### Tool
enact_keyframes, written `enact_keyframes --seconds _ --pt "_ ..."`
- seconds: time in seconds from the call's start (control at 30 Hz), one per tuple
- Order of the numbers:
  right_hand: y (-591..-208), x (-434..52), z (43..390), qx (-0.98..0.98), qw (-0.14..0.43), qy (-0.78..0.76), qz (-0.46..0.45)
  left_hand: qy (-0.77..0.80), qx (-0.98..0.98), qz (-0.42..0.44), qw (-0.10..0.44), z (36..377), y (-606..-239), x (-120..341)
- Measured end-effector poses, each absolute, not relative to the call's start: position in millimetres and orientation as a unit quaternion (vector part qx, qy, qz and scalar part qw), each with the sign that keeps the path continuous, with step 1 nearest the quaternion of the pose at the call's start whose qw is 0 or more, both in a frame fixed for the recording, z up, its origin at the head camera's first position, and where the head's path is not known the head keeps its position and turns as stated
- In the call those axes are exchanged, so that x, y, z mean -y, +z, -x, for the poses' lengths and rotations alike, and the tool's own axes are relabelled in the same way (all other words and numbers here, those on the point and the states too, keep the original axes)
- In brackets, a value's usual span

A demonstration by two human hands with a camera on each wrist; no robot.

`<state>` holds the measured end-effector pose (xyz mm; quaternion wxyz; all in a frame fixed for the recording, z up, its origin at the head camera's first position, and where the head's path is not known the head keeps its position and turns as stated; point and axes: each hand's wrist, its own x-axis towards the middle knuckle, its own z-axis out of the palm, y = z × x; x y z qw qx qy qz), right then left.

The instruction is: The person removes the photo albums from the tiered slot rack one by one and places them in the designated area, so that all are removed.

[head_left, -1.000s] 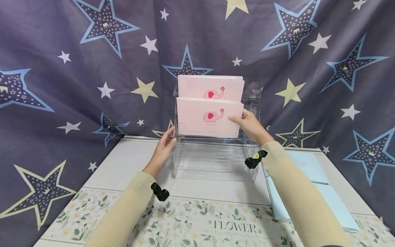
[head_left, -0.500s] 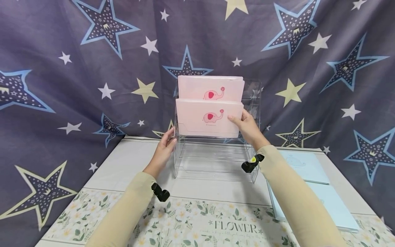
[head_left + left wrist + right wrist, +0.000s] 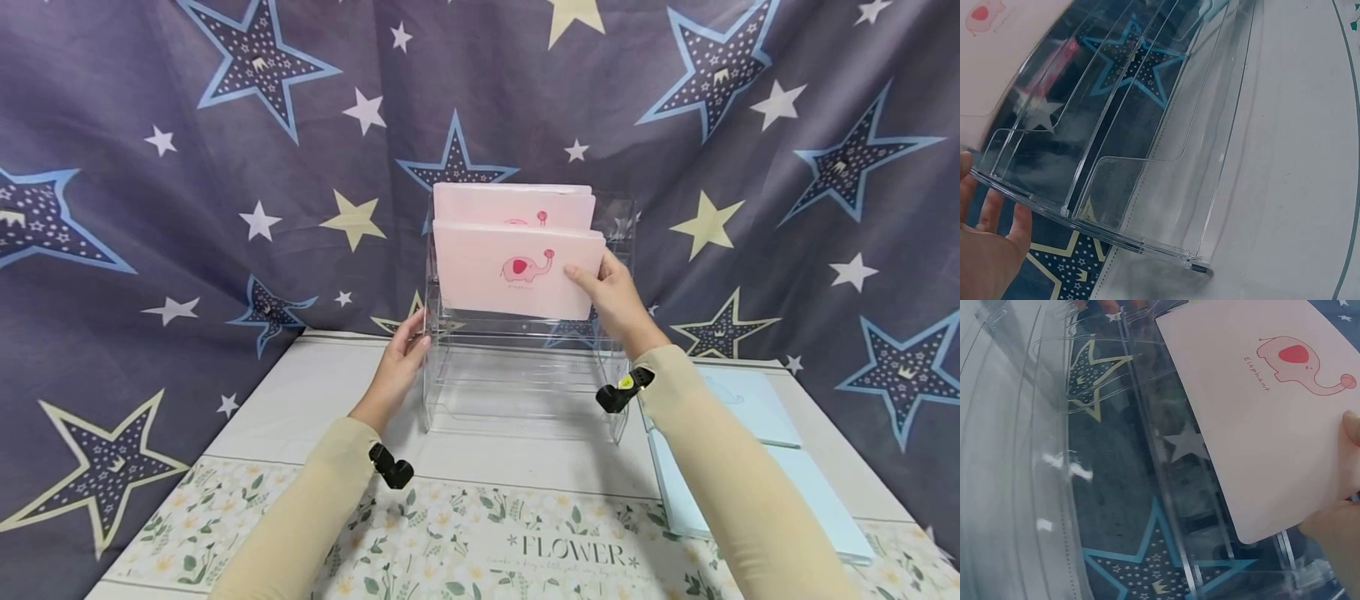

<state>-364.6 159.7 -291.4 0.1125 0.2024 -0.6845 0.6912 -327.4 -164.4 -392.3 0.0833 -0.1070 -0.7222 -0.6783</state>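
Two pink elephant folders sit in the clear rack (image 3: 525,367). Right hand (image 3: 617,298) pinches the front pink folder (image 3: 517,268) at its 3 o'clock edge, raised partly above its tier. Left hand (image 3: 401,362), fingers relaxed, braces the rack's 9 o'clock wall. Likely step: pulling the folder out; next needs a straight lift clear of the tier lip.

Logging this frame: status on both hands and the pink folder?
Right hand grips front pink folder, raised above its slot. Left hand open against clear rack side. Second pink folder behind; nothing blocking.
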Motion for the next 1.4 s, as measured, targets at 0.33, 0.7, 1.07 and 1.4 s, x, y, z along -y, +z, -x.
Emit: enact_keyframes --seconds 0.33,0.7,1.07,1.4 --pt "-263 -176 349 0.684 0.127 0.684 -0.222 -0.685 0.714 0.115 0.090 327 -391 164" --pt "-239 -193 319 0.699 0.120 0.653 -0.266 -0.685 0.715 0.111 0.088 327 -392 164" --pt "-257 -216 291 0.710 0.066 0.651 -0.259 -0.684 0.716 0.107 0.090 325 -391 164" --pt "-280 -241 267 0.725 0.006 0.650 -0.229 -0.691 0.707 0.115 0.093 325 -392 164"
